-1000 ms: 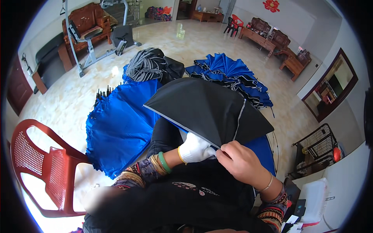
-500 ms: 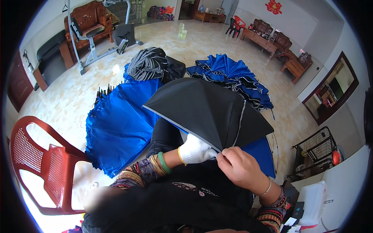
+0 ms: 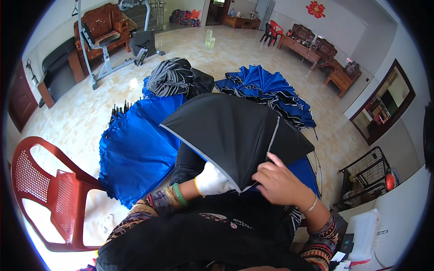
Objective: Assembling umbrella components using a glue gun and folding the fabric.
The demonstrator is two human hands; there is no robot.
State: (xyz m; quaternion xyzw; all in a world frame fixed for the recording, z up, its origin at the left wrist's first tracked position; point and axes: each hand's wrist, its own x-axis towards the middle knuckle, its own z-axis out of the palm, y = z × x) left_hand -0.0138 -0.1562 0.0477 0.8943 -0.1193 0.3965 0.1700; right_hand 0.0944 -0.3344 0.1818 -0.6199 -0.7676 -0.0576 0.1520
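Observation:
A black umbrella canopy (image 3: 221,131) with a pale grey edging spreads over my lap, its underside blue where it shows. My left hand (image 3: 213,179), in a white glove, is closed on the near edge of this canopy, close to its lower corner; the fingertips are partly hidden beneath the cloth. Bare and without a glove, my right hand (image 3: 281,180) lies against the canopy just right of that corner. Its index finger stretches toward the pale edge strip, and the other fingers are loosely bent and apart. Blue cloth and thin ribs show beyond my right hand.
A pile of blue umbrella canopies (image 3: 138,151) lies on my left, and another blue pile (image 3: 266,88) with black and white trim lies ahead. Between them sits a black-and-grey bundle (image 3: 169,79). A red plastic chair (image 3: 68,194) stands at left, a wire cage (image 3: 368,174) at right.
My right hand has loosened from its pinch on the edge, and its index finger has stretched out. The canopy's near corner and my left hand have shifted slightly left and toward me.

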